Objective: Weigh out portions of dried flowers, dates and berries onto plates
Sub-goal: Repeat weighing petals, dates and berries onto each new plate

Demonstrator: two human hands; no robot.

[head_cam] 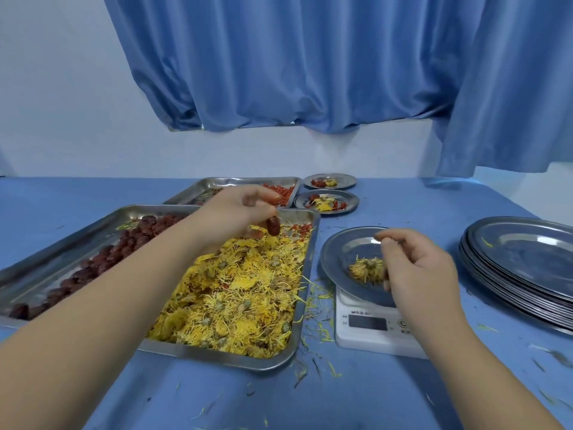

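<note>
Up over the far end of the near steel tray [217,358], the left hand [245,212] pinches a single red date [273,226] between thumb and curled fingers, with the date hanging just above the heap of dried chrysanthemum flowers [235,293] that fills the tray's right half. A band of loose dates [102,262] lies along the tray's left side, and a few red berries [297,229] sit in its far right corner. The right hand [415,268] hovers over the round steel plate [328,259] that rests on the white digital scale [372,330]. Its fingers are curled and the thumb and forefinger tips are pressed together; I cannot tell whether anything is caught between them. One dried flower head [367,270] lies on that plate beside the hand. Behind the near tray stands a second tray [235,181] holding goji berries [279,193], and to its right are two small filled plates [348,181] [299,202]. A stack of plates [521,268] sits at the right on the blue counter [372,398], which is strewn with petals.
</note>
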